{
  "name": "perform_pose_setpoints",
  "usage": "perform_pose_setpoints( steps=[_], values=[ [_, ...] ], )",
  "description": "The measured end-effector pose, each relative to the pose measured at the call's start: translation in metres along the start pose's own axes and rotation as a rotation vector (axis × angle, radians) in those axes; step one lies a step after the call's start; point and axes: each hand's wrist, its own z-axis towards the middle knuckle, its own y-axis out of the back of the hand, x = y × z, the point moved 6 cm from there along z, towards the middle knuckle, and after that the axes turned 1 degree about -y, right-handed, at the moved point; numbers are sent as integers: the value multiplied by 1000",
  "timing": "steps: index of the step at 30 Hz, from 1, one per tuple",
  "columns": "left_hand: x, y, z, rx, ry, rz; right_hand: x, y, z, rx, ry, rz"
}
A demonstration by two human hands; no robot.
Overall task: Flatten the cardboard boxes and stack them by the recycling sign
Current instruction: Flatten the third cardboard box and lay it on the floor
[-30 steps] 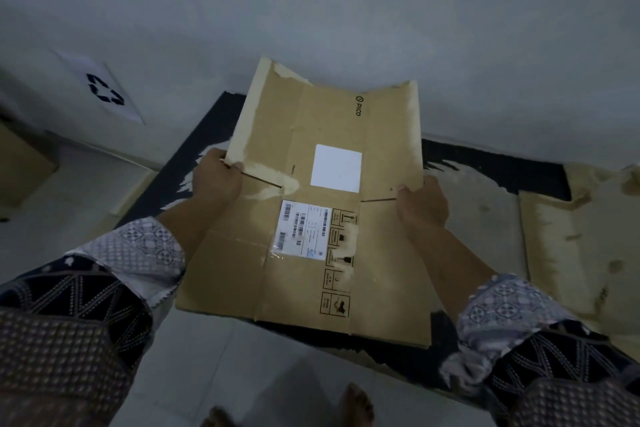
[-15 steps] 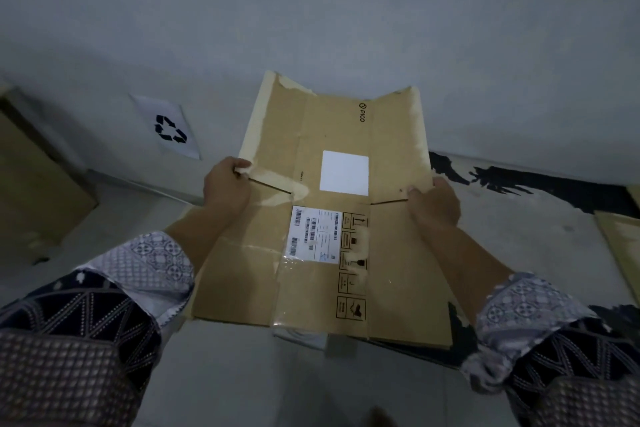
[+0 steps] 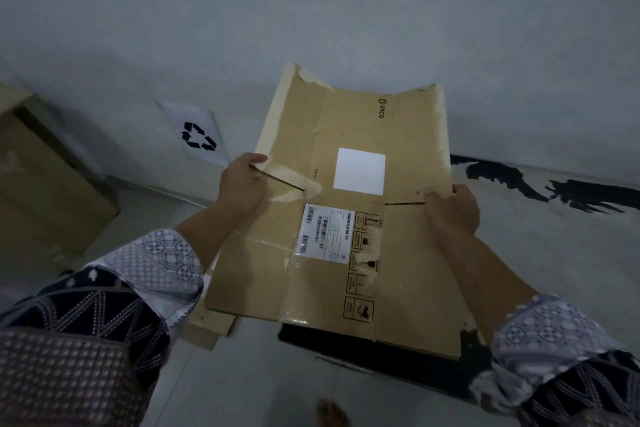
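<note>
**Flat box in both grips, sign is up-left**

Pale floor (image 3: 519, 270), wall (image 3: 311, 10) straight ahead. Flattened box (image 3: 408, 270) is off the floor, held out in front of me. Its long axis runs away from me toward the wall, and the far flaps are tipped up a bit. Another box (image 3: 45, 184) stands far left by the wall and looks not yet collapsed. A dark mat (image 3: 346, 347) lies under the sheet's near edge. Flat cardboard (image 3: 211, 326) sits on the floor below the near-left corner; could be the stack's start, can't confirm.

Recycling sign (image 3: 199, 135) is low on the wall, left of the sheet and just beyond my left grip (image 3: 242, 191). The left grip is curled round the left edge at the flap slit, and the right grip (image 3: 453, 211) pinches the right edge at the opposite slit. Both are closed on the board, nothing else in them.

My read: the sheet needs to swing left and down toward the sign, with the left grip leading since it's nearer. The loose far flaps may flop on the way.

Shipping label (image 3: 325, 236) and white sticker (image 3: 359, 175) face up
</note>
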Motion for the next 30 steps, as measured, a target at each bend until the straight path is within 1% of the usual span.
perform_pose_setpoints(
  steps=[5, 11, 18, 22, 26, 30],
  values=[
    [37, 23, 32, 21, 4, 23, 20, -43, -16, 42, -34, 3],
    [78, 57, 70, 69, -27, 21, 45, -90, -52, 24, -73, 32],
    [158, 121, 123, 238, -201, 69, 67, -173, -139, -96, -131, 89],
    [206, 158, 137, 324, -231, 70, 81, -214, -196, -167, -156, 106],
    [242, 186, 137, 282, -218, 35, 89, -241, -241, -204, -203, 125],
    [276, 195, 137, 250, -181, 6, 92, -262, -272, -204, -227, 129]
  ],
)
